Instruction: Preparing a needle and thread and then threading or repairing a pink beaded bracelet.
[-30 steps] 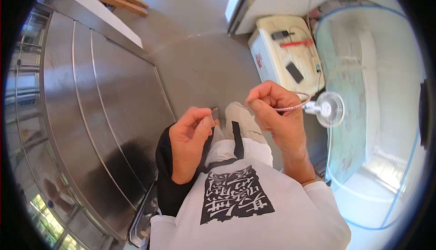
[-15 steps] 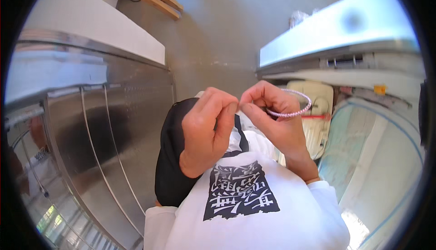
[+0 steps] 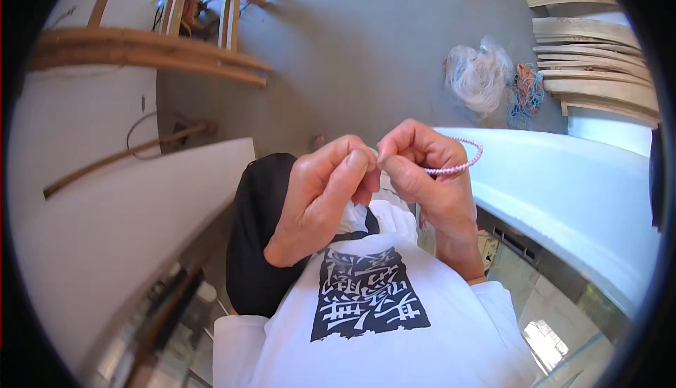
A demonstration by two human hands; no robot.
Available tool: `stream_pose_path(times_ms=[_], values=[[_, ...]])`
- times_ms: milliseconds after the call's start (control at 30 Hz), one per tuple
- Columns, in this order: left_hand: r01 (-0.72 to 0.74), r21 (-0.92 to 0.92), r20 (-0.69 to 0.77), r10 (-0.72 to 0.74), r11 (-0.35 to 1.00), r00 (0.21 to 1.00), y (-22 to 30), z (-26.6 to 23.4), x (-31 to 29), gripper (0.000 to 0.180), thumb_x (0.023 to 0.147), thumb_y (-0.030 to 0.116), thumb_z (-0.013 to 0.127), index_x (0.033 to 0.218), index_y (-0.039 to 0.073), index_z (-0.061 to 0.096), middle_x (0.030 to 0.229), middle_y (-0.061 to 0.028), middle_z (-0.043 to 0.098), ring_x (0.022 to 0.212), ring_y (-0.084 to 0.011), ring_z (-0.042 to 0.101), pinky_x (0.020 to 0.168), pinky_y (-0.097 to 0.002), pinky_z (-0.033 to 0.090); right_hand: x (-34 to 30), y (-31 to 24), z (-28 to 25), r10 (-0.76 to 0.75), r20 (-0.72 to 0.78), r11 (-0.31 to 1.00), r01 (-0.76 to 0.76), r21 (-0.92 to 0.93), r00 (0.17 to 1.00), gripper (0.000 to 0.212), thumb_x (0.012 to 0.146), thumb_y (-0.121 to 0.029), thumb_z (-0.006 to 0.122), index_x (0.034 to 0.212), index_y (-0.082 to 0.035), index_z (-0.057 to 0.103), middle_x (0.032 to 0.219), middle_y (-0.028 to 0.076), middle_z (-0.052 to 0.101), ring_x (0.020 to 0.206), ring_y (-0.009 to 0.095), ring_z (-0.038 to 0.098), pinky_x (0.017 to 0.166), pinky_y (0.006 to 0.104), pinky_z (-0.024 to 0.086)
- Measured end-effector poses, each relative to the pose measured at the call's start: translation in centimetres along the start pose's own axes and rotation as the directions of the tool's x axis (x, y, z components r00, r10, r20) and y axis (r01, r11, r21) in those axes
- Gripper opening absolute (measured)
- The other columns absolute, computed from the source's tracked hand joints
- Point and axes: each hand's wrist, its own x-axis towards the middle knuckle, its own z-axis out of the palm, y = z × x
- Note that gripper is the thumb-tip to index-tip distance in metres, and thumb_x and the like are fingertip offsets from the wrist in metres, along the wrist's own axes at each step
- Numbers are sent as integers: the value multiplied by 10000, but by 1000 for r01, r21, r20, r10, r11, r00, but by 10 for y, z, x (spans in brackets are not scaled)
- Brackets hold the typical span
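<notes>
The left hand [image 3: 320,201] pinches its fingertips at the end of a pink bead string [image 3: 458,166], meeting the right hand [image 3: 422,177], which grips the loop above a white counter [image 3: 563,198]. A slackened pinch could likely spill beads. No container shows clearly.

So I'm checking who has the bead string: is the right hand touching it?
Touching. The head view shows the right hand pinching the pink bead string at its fingertips, the loop curving out to the right. The left hand meets it there.
</notes>
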Motion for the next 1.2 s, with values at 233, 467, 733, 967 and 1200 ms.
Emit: stream_pose_path(times_ms=[233, 467, 733, 967, 1200], values=[[-7, -29, 11, 8, 1000, 1000, 47, -25, 148, 277, 1007, 182, 434, 867, -21, 561, 729, -31, 544, 640, -79, 474, 593, -221, 399, 126, -61, -54, -35, -75, 998, 31, -51, 997, 33, 895, -40, 575, 899, -10, 562, 768, -21, 561, 691, 7, 495, 626, 167, 390], [-127, 509, -105, 208, 852, 973, 103, -52, 309, 192, 956, 106, 527, 864, -44, 603, 699, -66, 559, 633, -103, 525, 585, -237, 421, 268, -148, -113, -48, -90, 952, 19, -304, 995, 14, 870, -15, 566, 883, -13, 571, 743, -35, 533, 655, 1, 438, 566, 178, 357], [45, 462, -36, -31, 886, 999, 148, -78, 482, 205, 937, 152, 576, 842, -26, 612, 693, -55, 576, 619, -77, 505, 546, -233, 395, 429, -226, -180, -239, 81, 675, 226, -703, 968, 48, 848, -15, 617, 872, -22, 576, 657, 41, 576, 522, 86, 472, 490, 237, 375], [224, -120, 252, -188, 967, 949, 177, -99, 657, 268, 936, 230, 589, 791, 7, 620, 724, -18, 548, 715, -81, 468, 682, -244, 381, 553, -280, -255, -230, -157, 855, 122, -504, 960, 66, 848, -55, 650, 827, -32, 592, 658, -37, 534, 583, 9, 421, 505, 200, 331], [240, -309, 289, -150, 920, 945, 208, -76, 820, 211, 931, 211, 607, 959, 21, 695, 772, -2, 564, 679, -81, 419, 645, -240, 358, 641, -342, -307, -237, -331, 960, 168, -225, 913, 48, 872, 16, 624, 902, -6, 594, 747, -21, 574, 635, 4, 450, 546, 183, 356]])
